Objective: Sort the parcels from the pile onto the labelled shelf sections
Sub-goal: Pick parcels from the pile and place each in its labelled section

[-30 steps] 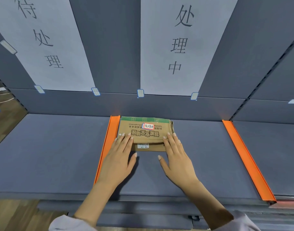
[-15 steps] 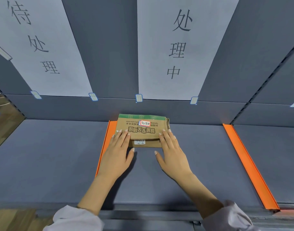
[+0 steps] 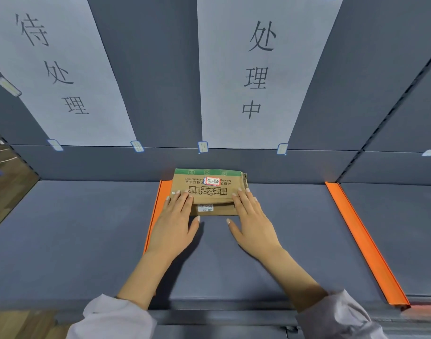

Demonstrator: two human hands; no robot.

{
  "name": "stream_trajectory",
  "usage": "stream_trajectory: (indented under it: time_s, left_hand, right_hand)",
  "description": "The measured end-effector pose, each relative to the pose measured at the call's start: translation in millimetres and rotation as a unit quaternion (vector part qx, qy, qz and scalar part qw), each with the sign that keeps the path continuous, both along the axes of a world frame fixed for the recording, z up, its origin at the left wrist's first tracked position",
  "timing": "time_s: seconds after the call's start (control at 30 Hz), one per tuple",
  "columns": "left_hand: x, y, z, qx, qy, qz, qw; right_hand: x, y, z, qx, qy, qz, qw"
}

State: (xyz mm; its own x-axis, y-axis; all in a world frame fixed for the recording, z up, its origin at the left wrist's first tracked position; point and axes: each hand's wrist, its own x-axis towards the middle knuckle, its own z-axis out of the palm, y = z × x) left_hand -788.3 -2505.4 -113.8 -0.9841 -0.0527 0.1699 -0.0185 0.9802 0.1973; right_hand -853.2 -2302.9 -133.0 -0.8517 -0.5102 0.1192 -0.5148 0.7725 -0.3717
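Observation:
A flat brown cardboard parcel (image 3: 210, 189) with a green top strip and a red-framed sticker lies at the back of the grey shelf (image 3: 278, 228), in the middle section under the paper label reading 处理中 (image 3: 258, 69). Its left edge overlaps the left orange divider (image 3: 153, 216). My left hand (image 3: 174, 223) has straight fingers pressing on the parcel's near left part. Likewise flat, my right hand (image 3: 252, 221) presses on its near right part. Both thumbs point inward over the shelf.
A second paper label reading 待处理 (image 3: 55, 69) hangs over the left section. Another orange divider (image 3: 363, 243) bounds the middle section on the right. Wooden floor (image 3: 6, 182) shows at the far left. The shelf's front edge (image 3: 221, 314) runs below my forearms.
The parcel has slid back toward the shelf's rear wall under both hands. My fingers keep the same flat hold on it.

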Motion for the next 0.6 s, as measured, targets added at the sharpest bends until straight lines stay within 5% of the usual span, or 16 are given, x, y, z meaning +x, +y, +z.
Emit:
stream_trajectory:
  time_s: [0.3,0.6]
  left_hand:
    - [-8,3,40,-0.036,0.032,-0.038,0.998]
    - [-26,47,80,-0.028,0.110,-0.170,0.979]
  right_hand:
    - [1,19,44,-0.001,0.060,-0.019,0.998]
    - [28,75,88,-0.002,0.117,-0.150,0.982]
